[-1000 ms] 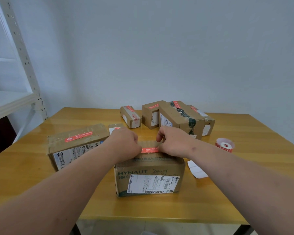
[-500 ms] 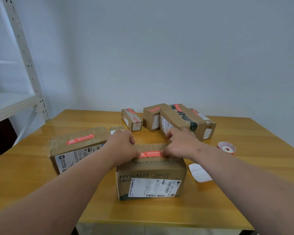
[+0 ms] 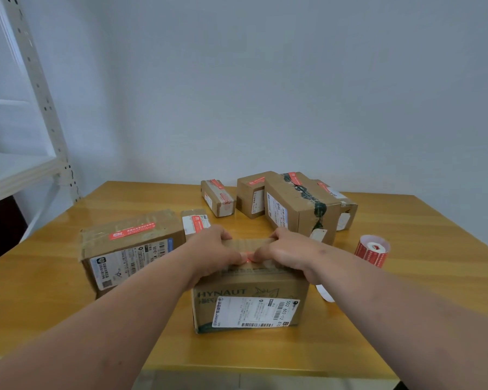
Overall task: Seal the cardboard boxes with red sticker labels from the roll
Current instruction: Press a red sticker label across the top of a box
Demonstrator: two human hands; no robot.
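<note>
Fingers of both hands are curled over the top of the nearest brown cardboard box point(image 3: 248, 302), the one printed "HYNAUT" with a white shipping label on its front face. Left hand point(image 3: 213, 253) covers the left part of the box top, with the thumb tip pressing down at the centre. Right hand point(image 3: 286, 253) covers the right part, its thumb tip meeting the left thumb. Between the two thumb tips a small piece of the red sticker label point(image 3: 247, 254) is visible on the top seam; the rest is hidden under the hands. This box stands on the yellow wooden table point(image 3: 54, 291), near its front edge. Right of the box, well apart, stands the roll of red sticker labels point(image 3: 372, 250) with a white core. A strip of white backing paper point(image 3: 324, 294) lies on the table just beside the box's right side, partly hidden by the right forearm. Left of the hands sits a wide flat cardboard box point(image 3: 130, 249) with a red sticker on its top. A small flat carton point(image 3: 195, 222) with a red sticker lies just behind it. At the back of the table, a group of four cardboard boxes point(image 3: 282, 201) stands close together, each carrying a red sticker. A white metal shelving rack point(image 3: 37, 88) stands to the left of the table.
</note>
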